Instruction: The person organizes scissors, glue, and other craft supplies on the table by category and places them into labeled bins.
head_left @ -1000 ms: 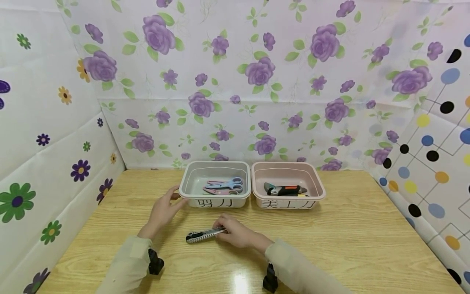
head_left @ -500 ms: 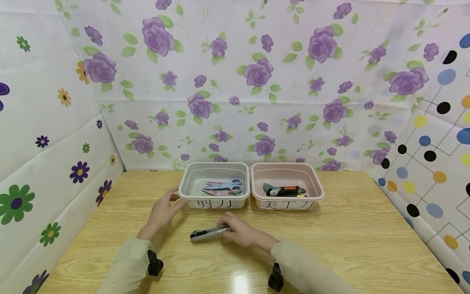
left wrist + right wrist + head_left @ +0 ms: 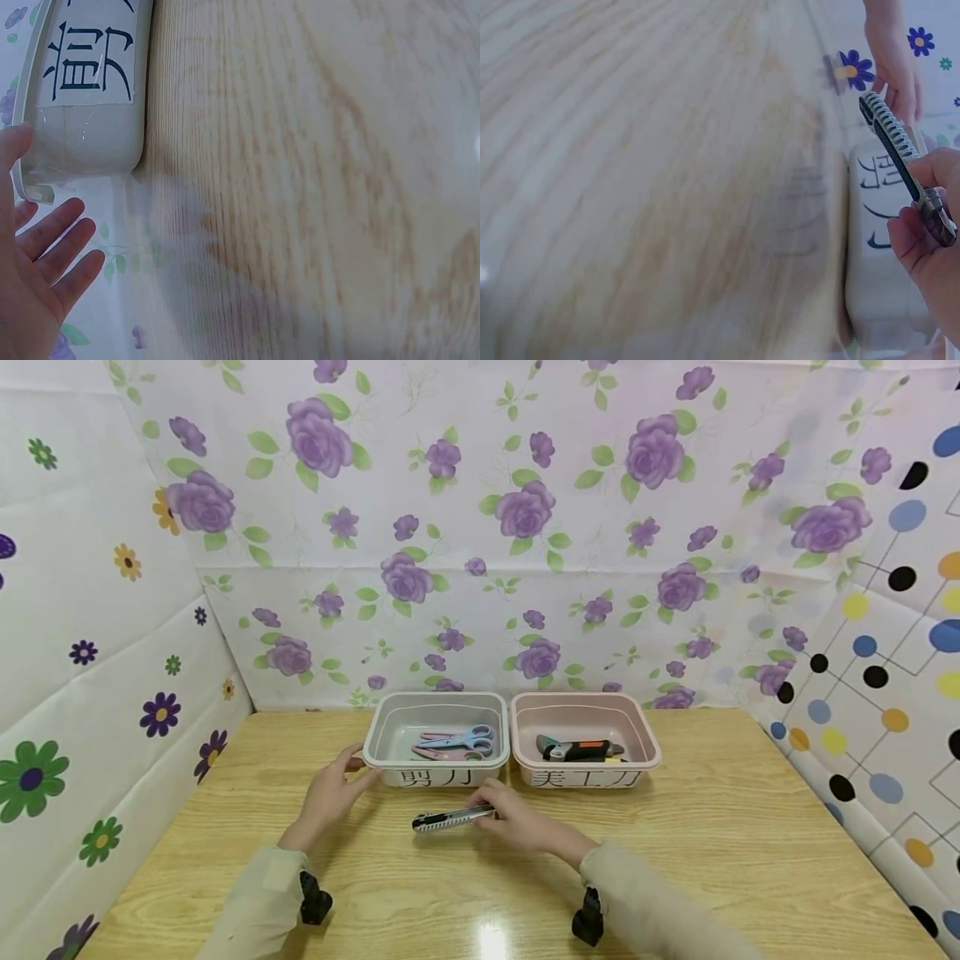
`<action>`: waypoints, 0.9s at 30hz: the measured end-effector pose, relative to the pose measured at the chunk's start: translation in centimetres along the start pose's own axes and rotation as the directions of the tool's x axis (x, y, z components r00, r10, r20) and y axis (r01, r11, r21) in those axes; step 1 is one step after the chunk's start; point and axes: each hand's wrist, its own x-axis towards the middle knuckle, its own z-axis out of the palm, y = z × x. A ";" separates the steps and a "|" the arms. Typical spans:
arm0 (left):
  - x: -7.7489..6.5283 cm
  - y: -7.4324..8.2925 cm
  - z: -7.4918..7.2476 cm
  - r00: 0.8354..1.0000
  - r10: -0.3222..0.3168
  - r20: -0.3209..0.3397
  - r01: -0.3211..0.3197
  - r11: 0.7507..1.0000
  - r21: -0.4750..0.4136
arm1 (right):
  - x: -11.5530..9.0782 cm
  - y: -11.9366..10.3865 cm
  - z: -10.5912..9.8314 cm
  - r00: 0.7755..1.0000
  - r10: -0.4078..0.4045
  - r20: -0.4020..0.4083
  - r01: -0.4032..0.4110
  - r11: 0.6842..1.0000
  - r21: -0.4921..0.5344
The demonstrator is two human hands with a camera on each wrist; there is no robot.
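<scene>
My right hand [image 3: 519, 822] pinches a box cutter [image 3: 447, 821] by one end, with its ridged silver-and-black handle pointing left above the wooden table. In the right wrist view, thumb and fingers close on the metal end of the cutter [image 3: 889, 139]. My left hand [image 3: 327, 797] is at the left corner of a grey bin [image 3: 372, 758]. The left wrist view shows its thumb at the rim and the other fingers spread loosely beside the bin. Several scissors [image 3: 453, 739], blue and pink, lie inside that bin.
A pink bin [image 3: 654, 739] stands right beside the grey one, with several cutters [image 3: 581, 750] in it. Both bins carry labels with Chinese characters on their fronts. Flowered cloth [image 3: 480, 527] hangs behind the table [image 3: 712, 860].
My right hand has moved right and slightly toward the bins, carrying the box cutter. The left hand has stayed at the grey bin's corner.
</scene>
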 end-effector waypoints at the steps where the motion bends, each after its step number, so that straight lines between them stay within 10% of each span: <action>1: 0.0 0.0 0.0 1.000 0.001 0.001 -0.001 1.000 0.001 | -0.1 0.1 -0.2 1.000 -0.007 -0.008 0.007 1.000 -0.003; 27: 0.1 -0.3 0.1 0.999 0.032 -0.004 -0.032 0.999 0.010 | -2.5 0.1 -5.0 1.000 0.006 -0.019 -0.007 0.999 -0.036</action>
